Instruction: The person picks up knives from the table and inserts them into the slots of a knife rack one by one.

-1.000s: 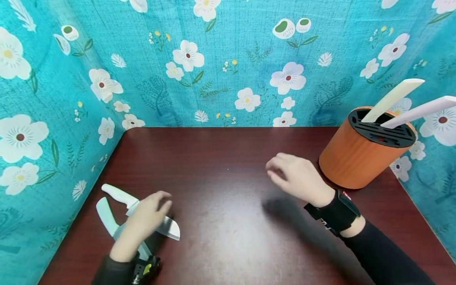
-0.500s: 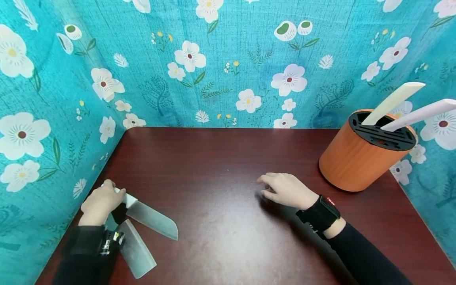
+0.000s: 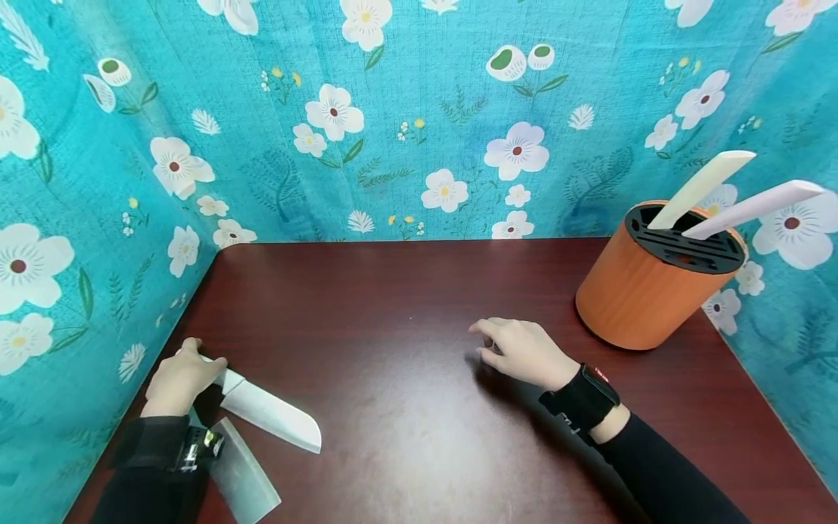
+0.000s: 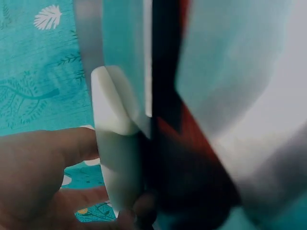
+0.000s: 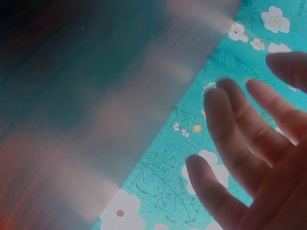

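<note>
At the table's left side my left hand [image 3: 182, 380] grips the white handle [image 4: 111, 163] of a broad-bladed kitchen knife [image 3: 273, 416]. Its blade points right and toward me. Beneath the wrist lies a cleaver [image 3: 244, 473] with a wide rectangular blade; its handle is mostly covered by the hand and sleeve. In the left wrist view, thumb and fingers sit on either side of the white handle. My right hand [image 3: 522, 353] hovers over the middle right of the table, fingers loosely bent and holding nothing, as the right wrist view also shows.
An orange-brown round knife block [image 3: 644, 298] with a black slotted top stands at the back right. Two pale-handled knives [image 3: 703, 191] stick out of it. Blue floral cloth [image 3: 393, 109] hangs behind and left of the dark wooden table [image 3: 366, 313].
My left hand has moved left from above the blades to the white knife handle and taken hold of it. The knife's blade has shifted slightly. My right hand has come down toward me, then stayed.
</note>
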The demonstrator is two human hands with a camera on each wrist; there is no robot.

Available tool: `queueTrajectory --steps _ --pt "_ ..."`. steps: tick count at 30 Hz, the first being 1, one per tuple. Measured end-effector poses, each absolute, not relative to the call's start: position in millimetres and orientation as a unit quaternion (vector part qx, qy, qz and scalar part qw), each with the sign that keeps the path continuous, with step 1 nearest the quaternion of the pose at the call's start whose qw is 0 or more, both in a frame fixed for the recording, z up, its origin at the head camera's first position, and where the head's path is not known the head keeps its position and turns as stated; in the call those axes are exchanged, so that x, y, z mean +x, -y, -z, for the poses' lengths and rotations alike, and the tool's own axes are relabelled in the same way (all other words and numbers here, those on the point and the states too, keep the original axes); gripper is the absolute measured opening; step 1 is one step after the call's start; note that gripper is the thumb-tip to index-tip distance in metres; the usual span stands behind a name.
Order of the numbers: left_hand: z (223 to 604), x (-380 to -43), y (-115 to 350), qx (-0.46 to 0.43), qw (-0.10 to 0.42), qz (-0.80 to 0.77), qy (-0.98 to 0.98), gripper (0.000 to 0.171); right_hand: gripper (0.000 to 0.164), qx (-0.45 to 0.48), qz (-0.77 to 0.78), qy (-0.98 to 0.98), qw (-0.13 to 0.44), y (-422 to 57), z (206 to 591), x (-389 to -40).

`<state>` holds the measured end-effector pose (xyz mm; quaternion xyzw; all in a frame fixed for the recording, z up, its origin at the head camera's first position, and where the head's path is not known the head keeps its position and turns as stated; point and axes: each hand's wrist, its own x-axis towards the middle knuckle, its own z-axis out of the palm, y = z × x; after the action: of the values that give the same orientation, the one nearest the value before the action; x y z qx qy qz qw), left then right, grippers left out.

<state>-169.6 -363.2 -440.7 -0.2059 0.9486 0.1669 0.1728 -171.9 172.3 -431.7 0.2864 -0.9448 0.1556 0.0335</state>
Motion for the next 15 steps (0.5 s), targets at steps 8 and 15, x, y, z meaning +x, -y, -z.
queueTrajectory --steps 8,15 --pt "444 -169 365 -0.208 0.114 -0.238 -0.942 0.085 0.024 0.265 -0.166 0.949 0.035 -173 430 -169" --pt "429 -177 354 -0.209 0.017 -0.306 -0.929 0.082 0.022 0.264 -0.186 0.946 0.038 -177 425 -167"
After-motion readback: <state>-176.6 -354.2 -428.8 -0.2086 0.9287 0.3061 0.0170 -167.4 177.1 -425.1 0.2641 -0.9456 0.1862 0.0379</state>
